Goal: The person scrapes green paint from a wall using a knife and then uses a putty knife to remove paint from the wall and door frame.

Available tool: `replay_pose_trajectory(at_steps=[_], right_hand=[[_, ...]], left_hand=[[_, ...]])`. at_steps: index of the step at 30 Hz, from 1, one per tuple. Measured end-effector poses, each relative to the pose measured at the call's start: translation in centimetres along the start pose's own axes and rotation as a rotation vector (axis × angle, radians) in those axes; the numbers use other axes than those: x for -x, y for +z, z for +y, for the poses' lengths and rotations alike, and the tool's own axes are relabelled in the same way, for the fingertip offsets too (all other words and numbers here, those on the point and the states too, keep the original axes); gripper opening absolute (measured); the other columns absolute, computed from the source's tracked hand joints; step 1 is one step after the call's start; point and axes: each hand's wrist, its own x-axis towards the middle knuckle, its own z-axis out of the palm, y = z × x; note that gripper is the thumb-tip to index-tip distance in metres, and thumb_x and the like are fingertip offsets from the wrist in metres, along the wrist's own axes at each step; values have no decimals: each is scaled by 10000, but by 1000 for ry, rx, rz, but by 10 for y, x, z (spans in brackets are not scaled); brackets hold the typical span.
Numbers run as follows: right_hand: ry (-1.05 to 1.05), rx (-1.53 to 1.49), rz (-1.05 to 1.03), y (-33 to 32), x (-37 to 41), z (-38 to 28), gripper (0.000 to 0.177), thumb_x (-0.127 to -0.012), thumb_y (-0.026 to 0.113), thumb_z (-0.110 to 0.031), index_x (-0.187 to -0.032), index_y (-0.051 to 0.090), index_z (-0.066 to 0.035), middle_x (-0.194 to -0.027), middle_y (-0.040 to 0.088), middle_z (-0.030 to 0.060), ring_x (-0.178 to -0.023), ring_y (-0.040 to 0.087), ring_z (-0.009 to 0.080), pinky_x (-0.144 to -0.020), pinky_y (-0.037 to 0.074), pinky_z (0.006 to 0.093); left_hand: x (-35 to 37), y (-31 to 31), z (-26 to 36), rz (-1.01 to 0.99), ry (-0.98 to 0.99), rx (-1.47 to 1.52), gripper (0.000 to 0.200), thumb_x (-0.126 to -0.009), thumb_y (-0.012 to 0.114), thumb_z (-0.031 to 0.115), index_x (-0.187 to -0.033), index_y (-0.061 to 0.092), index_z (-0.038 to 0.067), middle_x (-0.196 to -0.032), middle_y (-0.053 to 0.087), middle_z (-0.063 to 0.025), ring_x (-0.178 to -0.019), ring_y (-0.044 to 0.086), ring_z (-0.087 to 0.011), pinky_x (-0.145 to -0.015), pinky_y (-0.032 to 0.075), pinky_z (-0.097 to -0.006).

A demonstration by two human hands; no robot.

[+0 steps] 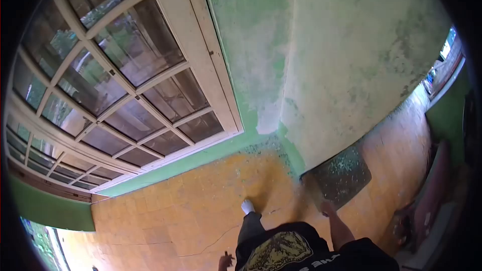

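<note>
My left hand (224, 262) hangs low at the bottom edge of the view, left of my dark printed shirt. Its fingers look curled round a small dark thing too small to name. My right hand (328, 208) is stretched forward over the tiled floor, near the front edge of a dark mat (346, 188). Nothing shows in its fingers, which look slightly apart. Pale flakes lie scattered on the mat. Neither hand touches the wall (346, 65), whose paint is patchy and stained.
A white-framed window with many panes (135, 90) fills the left side. More flakes (266, 146) litter the floor by the wall corner. My foot (247, 207) stands on the orange tiles (150, 221). Dim, reddish furniture (433, 195) stands at the right. Daylight enters at the lower left.
</note>
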Motion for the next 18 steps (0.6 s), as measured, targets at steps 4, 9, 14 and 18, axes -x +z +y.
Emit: replay_pose_trajectory(at_steps=[4,9,14,18], right_hand=[[776,-208,51,-33,89,-12,171,-862,558,-31,-707,627,-12,-571,584,145,-464,590,241,-408,434,402],[751,-674,14,56,121,-25,222,-864,567,-83,-1049,655,2,-679,615,129,-506,583,213,-439,450,377],[860,-749,-4,122,120,-100,249,-883,529,-73,-1095,647,-16,-667,583,113,-472,529,199,-432,440,365],[864,-662,-139,165,70,-110,299,-894,516,-135,-1143,682,-117,-755,674,125,-568,615,205,-506,513,368]], left_hand=[[-36,-62,82,94,28,73,393,-898,554,374,-876,752,36,-621,580,-111,-517,627,-226,-485,550,-364],[-90,-167,234,95,114,-182,402,-906,575,392,-929,734,24,-631,565,-88,-529,580,-203,-502,555,-370],[-129,-190,394,116,335,-396,398,-905,580,417,-934,738,54,-590,606,-83,-536,632,-195,-518,545,-365],[-140,-162,493,134,522,-477,370,-936,582,379,-946,732,42,-675,669,-98,-610,661,-198,-535,544,-360]])
